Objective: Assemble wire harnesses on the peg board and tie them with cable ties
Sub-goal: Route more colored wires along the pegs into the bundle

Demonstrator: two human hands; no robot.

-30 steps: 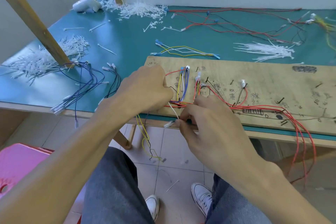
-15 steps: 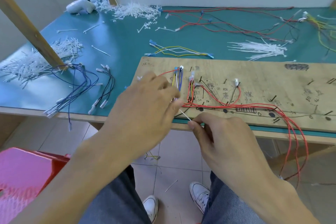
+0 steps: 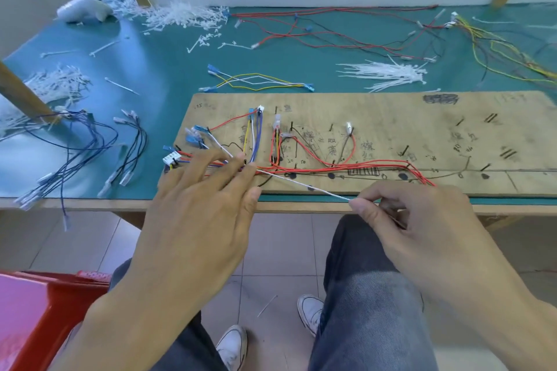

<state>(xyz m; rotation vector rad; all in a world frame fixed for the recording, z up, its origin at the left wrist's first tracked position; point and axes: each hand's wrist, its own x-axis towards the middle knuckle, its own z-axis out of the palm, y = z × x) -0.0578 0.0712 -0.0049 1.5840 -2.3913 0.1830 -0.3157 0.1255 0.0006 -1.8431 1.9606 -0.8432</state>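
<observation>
The right hand (image 3: 422,220) now sits well apart from the left hand (image 3: 205,205), no longer beside it, and the white cable tie (image 3: 304,185) it pinches stretches taut between them. The left hand's fingers, curled before, lie straighter on the wire bundle (image 3: 238,163).

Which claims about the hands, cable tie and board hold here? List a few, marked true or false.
1. The right hand pinches the cable tie. True.
2. The left hand grips cutters. False: its straight fingers rest on the wires, no tool.
3. The peg board lies on the green table. True.
4. The spare cable ties lie on the board. False: they lie on the table behind it.
</observation>
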